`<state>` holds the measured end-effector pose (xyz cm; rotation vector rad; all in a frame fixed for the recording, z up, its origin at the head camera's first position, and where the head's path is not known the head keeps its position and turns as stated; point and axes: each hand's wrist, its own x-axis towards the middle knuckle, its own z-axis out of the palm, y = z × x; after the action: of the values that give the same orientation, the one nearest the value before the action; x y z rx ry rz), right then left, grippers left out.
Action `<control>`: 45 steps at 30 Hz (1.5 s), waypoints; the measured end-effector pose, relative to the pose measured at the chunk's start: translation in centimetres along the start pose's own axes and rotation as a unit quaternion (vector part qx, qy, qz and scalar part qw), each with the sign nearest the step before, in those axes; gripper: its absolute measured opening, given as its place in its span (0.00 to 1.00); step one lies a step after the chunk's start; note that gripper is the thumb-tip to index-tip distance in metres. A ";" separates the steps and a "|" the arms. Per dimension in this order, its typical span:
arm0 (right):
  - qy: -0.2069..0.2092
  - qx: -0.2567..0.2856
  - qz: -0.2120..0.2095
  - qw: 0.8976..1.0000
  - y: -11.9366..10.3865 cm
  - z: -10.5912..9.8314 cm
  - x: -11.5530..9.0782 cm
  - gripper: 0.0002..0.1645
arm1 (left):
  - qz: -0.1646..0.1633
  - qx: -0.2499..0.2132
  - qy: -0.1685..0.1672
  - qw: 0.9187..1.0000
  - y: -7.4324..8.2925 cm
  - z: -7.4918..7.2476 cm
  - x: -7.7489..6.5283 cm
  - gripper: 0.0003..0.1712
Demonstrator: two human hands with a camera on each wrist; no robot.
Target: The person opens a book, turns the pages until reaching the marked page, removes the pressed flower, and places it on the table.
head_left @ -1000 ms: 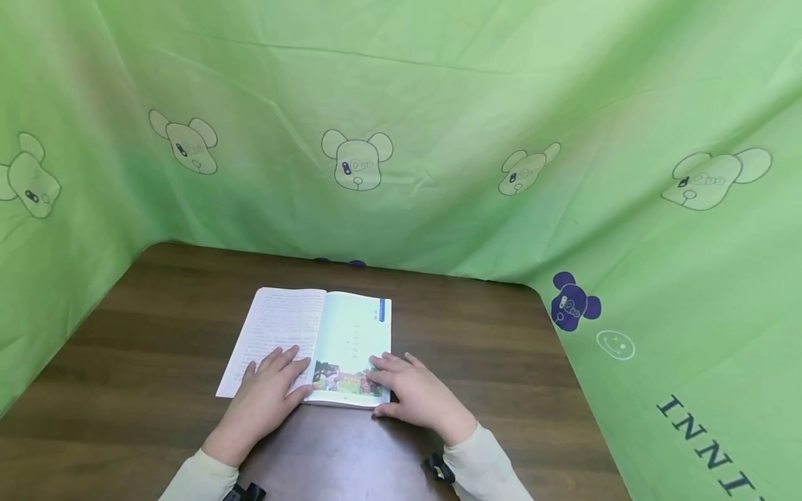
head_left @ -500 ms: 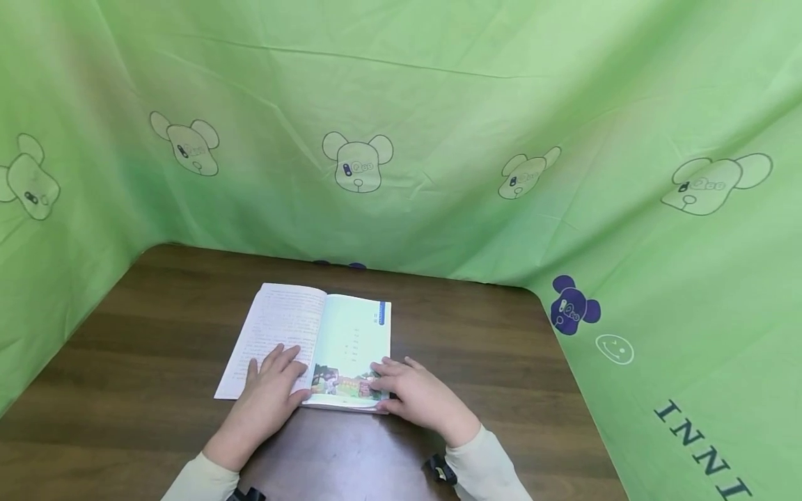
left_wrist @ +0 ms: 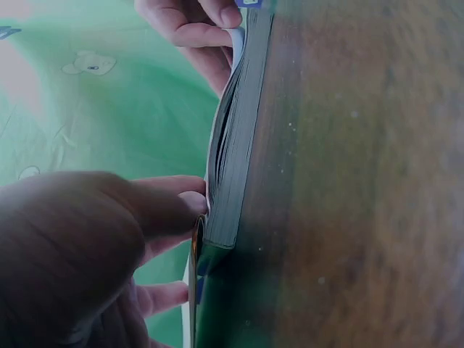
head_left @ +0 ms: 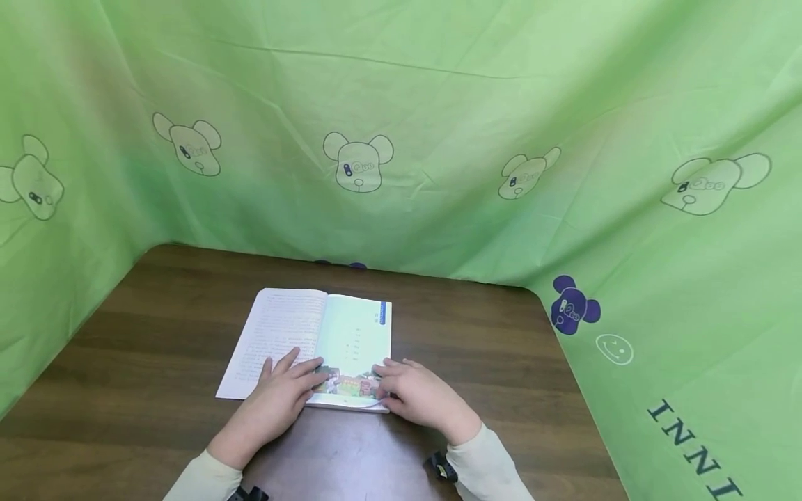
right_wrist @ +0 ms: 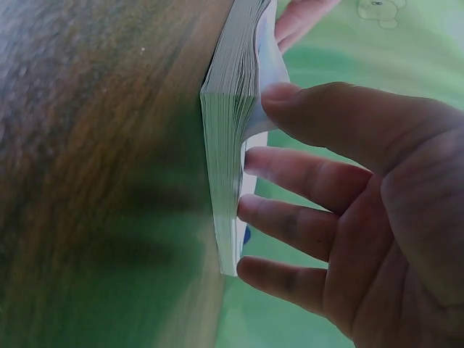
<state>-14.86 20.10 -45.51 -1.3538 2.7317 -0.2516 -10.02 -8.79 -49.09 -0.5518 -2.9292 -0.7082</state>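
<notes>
An open book (head_left: 353, 334) lies on the wooden table, printed text on its left page and a coloured picture along the bottom of its right page. My left hand (head_left: 276, 398) rests across the lower fold with its fingers spread over both pages. At the lower right corner, my right hand (head_left: 416, 396) pinches the top page between thumb and index finger. That page (right_wrist: 272, 69) bends up from the thick stack beneath it in the right wrist view. Its other fingers (right_wrist: 290, 221) touch the book's side edge. From the left wrist, the raised page edge (left_wrist: 238, 47) also shows.
Dark brown table (head_left: 489, 348) surrounds the book on all sides. Green cloth (head_left: 438, 229) printed with bear heads hangs at the back and along both sides. Black wrist straps (head_left: 441, 467) sit near the sleeve cuffs.
My left hand has shifted right, its fingers now reaching over the fold onto the right page. The right thumb and fingers have drawn together at the page corner, which now curls up.
</notes>
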 end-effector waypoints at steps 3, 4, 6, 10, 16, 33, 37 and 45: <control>0.008 0.006 0.001 1.000 0.1 0.1 0.0 0.03 | -0.015 -0.014 -0.023 1.000 0.0 0.0 0.0 0.22; 0.010 0.010 0.003 1.000 0.1 0.0 0.0 0.03 | -0.018 -0.019 -0.031 0.999 0.1 -0.1 0.0 0.22; 0.013 0.013 0.005 1.000 0.2 0.1 0.0 0.04 | -0.021 -0.025 -0.041 0.999 0.1 -0.2 0.0 0.25; 0.034 0.009 -0.002 0.999 0.4 0.2 0.1 0.03 | -0.026 -0.029 -0.054 0.998 0.2 -0.4 0.0 0.31; 0.100 0.002 -0.012 0.995 0.4 0.5 0.3 0.04 | -0.030 -0.026 -0.041 0.998 0.4 -0.5 0.0 0.31; 0.208 -0.002 0.102 0.973 0.3 -0.3 0.4 0.28 | -0.045 -0.026 0.010 0.999 0.4 0.3 0.1 0.26; 0.193 0.011 0.136 0.972 0.5 -0.2 0.4 0.27 | -0.058 -0.036 0.065 0.996 0.2 0.4 0.0 0.49; 0.085 0.036 0.069 0.993 0.3 -0.2 0.4 0.20 | -0.005 0.019 0.173 0.985 -0.2 -0.1 0.3 0.68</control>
<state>-15.37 19.96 -45.35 -1.1700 2.9068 -0.4708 -10.34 -8.87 -49.07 -0.3657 -2.6178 -0.6703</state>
